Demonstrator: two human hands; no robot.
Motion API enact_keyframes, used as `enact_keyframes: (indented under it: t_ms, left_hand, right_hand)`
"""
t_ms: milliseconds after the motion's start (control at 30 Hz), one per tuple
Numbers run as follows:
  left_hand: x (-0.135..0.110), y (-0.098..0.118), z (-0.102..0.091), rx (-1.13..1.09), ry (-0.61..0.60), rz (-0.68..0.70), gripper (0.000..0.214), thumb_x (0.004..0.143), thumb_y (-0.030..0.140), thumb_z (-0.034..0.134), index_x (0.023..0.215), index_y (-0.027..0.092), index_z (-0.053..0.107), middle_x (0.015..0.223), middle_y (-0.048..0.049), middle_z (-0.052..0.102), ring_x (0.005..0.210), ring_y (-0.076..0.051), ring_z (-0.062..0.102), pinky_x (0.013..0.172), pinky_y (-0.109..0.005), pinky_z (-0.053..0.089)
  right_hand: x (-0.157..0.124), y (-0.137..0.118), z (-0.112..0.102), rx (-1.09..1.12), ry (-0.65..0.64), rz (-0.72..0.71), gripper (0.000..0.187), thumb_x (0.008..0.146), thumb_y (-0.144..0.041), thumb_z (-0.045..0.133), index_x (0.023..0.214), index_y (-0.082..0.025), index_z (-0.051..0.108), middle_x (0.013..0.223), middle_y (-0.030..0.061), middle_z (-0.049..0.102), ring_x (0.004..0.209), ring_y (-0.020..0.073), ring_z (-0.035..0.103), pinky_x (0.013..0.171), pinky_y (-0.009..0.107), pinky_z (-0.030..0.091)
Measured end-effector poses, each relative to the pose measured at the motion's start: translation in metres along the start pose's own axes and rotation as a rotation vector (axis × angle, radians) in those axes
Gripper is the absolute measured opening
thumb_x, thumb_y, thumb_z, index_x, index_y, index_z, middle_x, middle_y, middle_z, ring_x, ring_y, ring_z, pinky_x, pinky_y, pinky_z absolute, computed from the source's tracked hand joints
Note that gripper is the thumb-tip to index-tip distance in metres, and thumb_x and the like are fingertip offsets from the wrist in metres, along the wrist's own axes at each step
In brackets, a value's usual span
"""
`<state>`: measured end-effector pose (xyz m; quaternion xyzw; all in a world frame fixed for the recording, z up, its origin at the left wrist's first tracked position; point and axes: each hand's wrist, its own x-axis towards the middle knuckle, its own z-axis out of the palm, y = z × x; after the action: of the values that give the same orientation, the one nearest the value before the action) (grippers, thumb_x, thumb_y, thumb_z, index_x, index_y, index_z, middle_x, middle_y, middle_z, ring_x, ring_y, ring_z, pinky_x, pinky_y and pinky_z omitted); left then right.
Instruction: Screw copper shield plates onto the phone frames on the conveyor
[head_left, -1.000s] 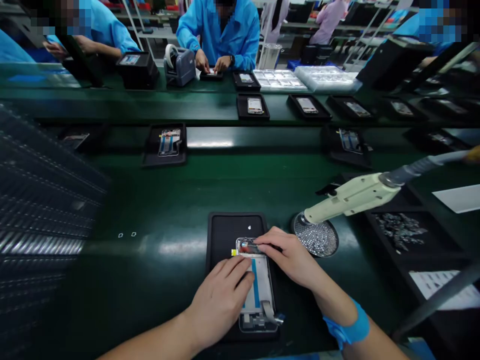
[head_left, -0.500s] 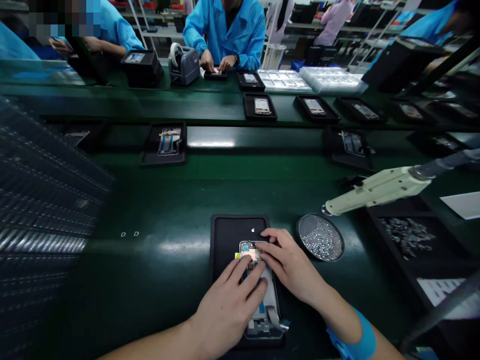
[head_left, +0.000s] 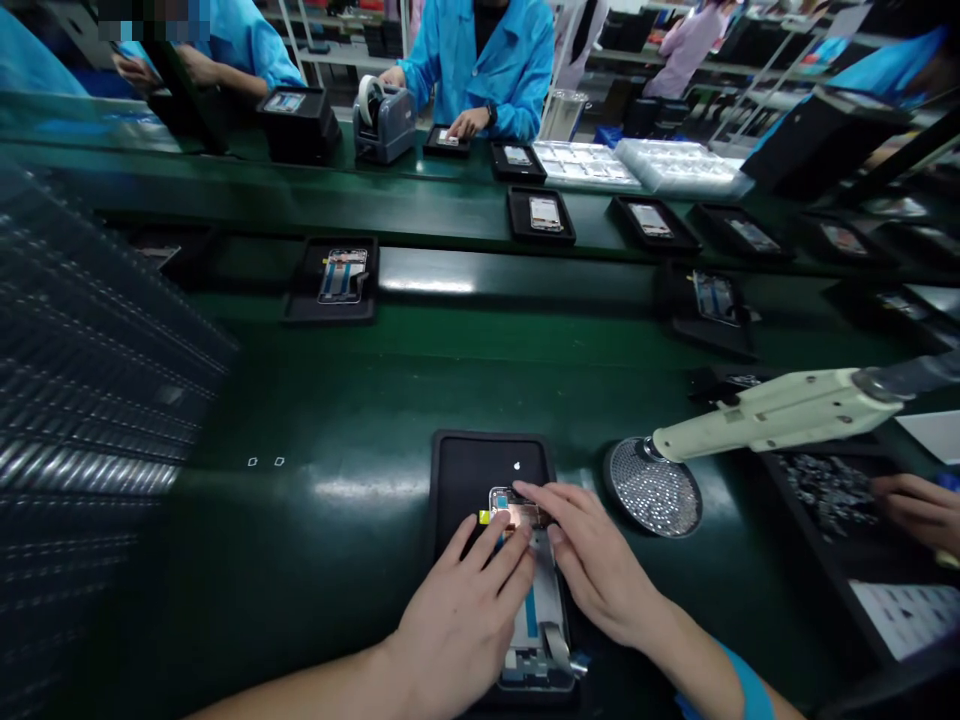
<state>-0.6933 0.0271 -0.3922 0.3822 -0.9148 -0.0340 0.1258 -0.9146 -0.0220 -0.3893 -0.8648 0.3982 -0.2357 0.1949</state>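
Note:
An opened phone body (head_left: 531,610), its inner parts and a blue strip exposed, lies in a black tray (head_left: 465,460). Across its left side and middle rests my left hand (head_left: 469,610), fingers spread and fingertips on the inner parts. My right hand (head_left: 600,560) touches the upper right edge with fingers stretched out, the index fingertip at the top. Between the hands a coppery plate (head_left: 525,515) shows near the top. A yellow tab (head_left: 484,517) sticks out at the left, and a grey flex cable (head_left: 556,645) curls at the lower right. My fingers hide part of the phone.
A round dish (head_left: 654,490) and a pale jointed arm (head_left: 772,415) stand right of the tray. Further right, a co-worker's hand (head_left: 915,510) is at a bin of small parts (head_left: 825,490). Two tiny white pieces (head_left: 266,462) lie left. Trayed phones (head_left: 345,275) line the back.
The view has shifted slightly. My right fingers have moved slightly along the phone's upper right edge. A co-worker's hand has appeared at the right bin; the person opposite has reached to the tape dispenser.

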Motion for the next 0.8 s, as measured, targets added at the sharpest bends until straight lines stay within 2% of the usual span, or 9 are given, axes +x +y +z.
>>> enact_keyframes:
  t_ms: [100,233,433,567,600,633,733,767,800]
  left_hand:
    - [-0.001,-0.001,0.0,0.001,0.004,0.006,0.041,0.105,0.03,0.041,0.14,0.015,0.056,0.154,-0.0062,0.05,0.146,-0.028,0.037,0.122,-0.046,0.013]
    - [-0.002,0.0,0.001,0.011,0.004,0.006,0.043,0.105,0.033,0.042,0.142,0.014,0.055,0.155,-0.0066,0.049,0.147,-0.028,0.036,0.123,-0.046,0.016]
    - [-0.002,0.001,0.005,0.0,0.014,-0.001,0.045,0.106,0.032,0.041,0.144,0.013,0.054,0.154,-0.0067,0.049,0.148,-0.029,0.035,0.123,-0.047,0.021]
    - [-0.002,-0.001,0.001,-0.074,-0.006,-0.014,0.044,0.106,0.03,0.041,0.146,0.015,0.052,0.156,-0.0055,0.048,0.15,-0.027,0.035,0.124,-0.046,0.025]
    - [-0.001,-0.001,-0.001,-0.106,-0.015,-0.023,0.043,0.105,0.028,0.041,0.146,0.016,0.052,0.157,-0.005,0.047,0.15,-0.026,0.035,0.124,-0.045,0.027]
    - [0.0,-0.002,-0.002,-0.129,-0.017,-0.037,0.043,0.105,0.026,0.042,0.145,0.017,0.053,0.158,-0.0049,0.046,0.15,-0.026,0.035,0.124,-0.044,0.029]
    - [0.006,-0.006,-0.004,-0.104,0.028,-0.102,0.043,0.104,0.025,0.044,0.144,0.016,0.054,0.157,-0.0087,0.046,0.148,-0.03,0.039,0.119,-0.047,0.039]
    - [0.009,-0.006,-0.004,-0.075,0.049,-0.119,0.043,0.104,0.026,0.045,0.144,0.015,0.054,0.156,-0.0097,0.047,0.146,-0.032,0.041,0.117,-0.048,0.042]
    - [0.011,-0.007,-0.003,-0.046,0.068,-0.131,0.042,0.105,0.028,0.045,0.143,0.014,0.055,0.155,-0.0103,0.049,0.145,-0.032,0.043,0.115,-0.049,0.044]
  right_hand:
    - [0.006,-0.004,0.002,0.005,-0.041,0.071,0.057,0.1,-0.012,0.038,0.155,-0.025,0.037,0.124,0.0079,0.061,0.118,0.0193,0.052,0.099,0.038,0.053]
    - [0.01,-0.008,-0.001,0.031,-0.076,0.061,0.049,0.101,-0.012,0.037,0.148,-0.025,0.043,0.123,0.0075,0.062,0.116,0.0205,0.051,0.096,0.039,0.052]
    - [0.005,-0.012,0.003,-0.194,-0.086,-0.067,0.059,0.097,-0.009,0.041,0.154,-0.017,0.037,0.117,0.0084,0.07,0.116,0.0295,0.05,0.098,0.055,0.042]
    - [-0.003,-0.012,0.002,-0.178,-0.092,-0.164,0.06,0.094,-0.007,0.044,0.153,-0.017,0.042,0.134,0.0078,0.065,0.12,0.0293,0.053,0.103,0.055,0.044]
    - [-0.004,-0.009,-0.003,-0.136,-0.007,-0.18,0.061,0.093,-0.007,0.044,0.152,-0.019,0.044,0.137,0.0073,0.062,0.123,0.028,0.054,0.105,0.054,0.045]
    - [-0.005,-0.005,-0.009,-0.105,0.169,-0.182,0.061,0.092,-0.007,0.047,0.151,-0.022,0.047,0.139,0.007,0.061,0.125,0.027,0.055,0.107,0.052,0.046]
    - [0.005,0.018,-0.042,-0.081,0.979,0.039,0.063,0.086,-0.014,0.066,0.146,-0.028,0.053,0.145,0.0079,0.053,0.136,0.0284,0.051,0.115,0.051,0.043]
    - [0.013,0.028,-0.055,-0.039,1.117,0.195,0.071,0.084,-0.019,0.074,0.149,-0.028,0.049,0.154,0.009,0.044,0.144,0.0294,0.043,0.119,0.051,0.04]
    - [0.022,0.038,-0.067,0.061,1.131,0.31,0.08,0.079,-0.024,0.08,0.151,-0.025,0.045,0.156,0.0118,0.042,0.147,0.0295,0.041,0.121,0.05,0.038]
